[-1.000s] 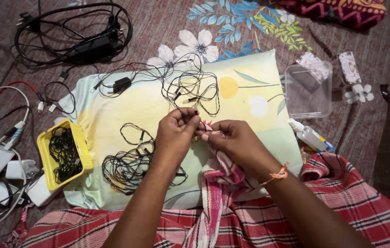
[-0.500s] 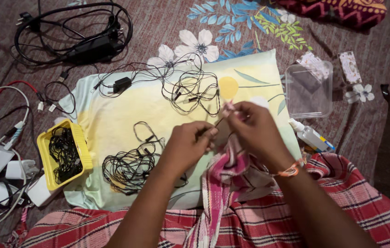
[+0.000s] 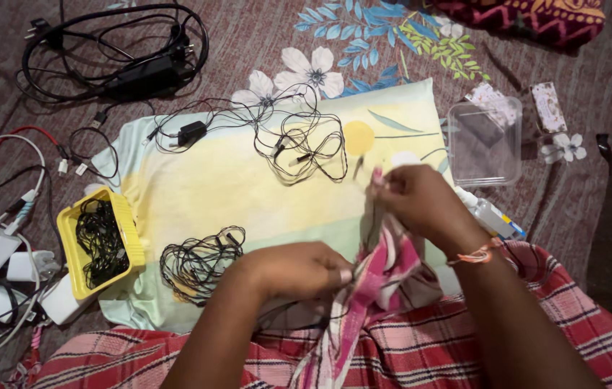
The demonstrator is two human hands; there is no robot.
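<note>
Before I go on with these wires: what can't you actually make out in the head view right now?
- What the right hand pinches: fingers cover it.
- The thin wire down to the left hand: too fine and blurred against the pink striped cloth.
- Contents of the yellow tray: one dark tangle, strands indistinguishable.
- White chargers: partly cut off by the left edge.

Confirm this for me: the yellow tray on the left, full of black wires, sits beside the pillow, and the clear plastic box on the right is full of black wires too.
Not quite. In the head view the clear plastic box holds no wires. The yellow tray of black wires does sit beside the pillow.
</note>
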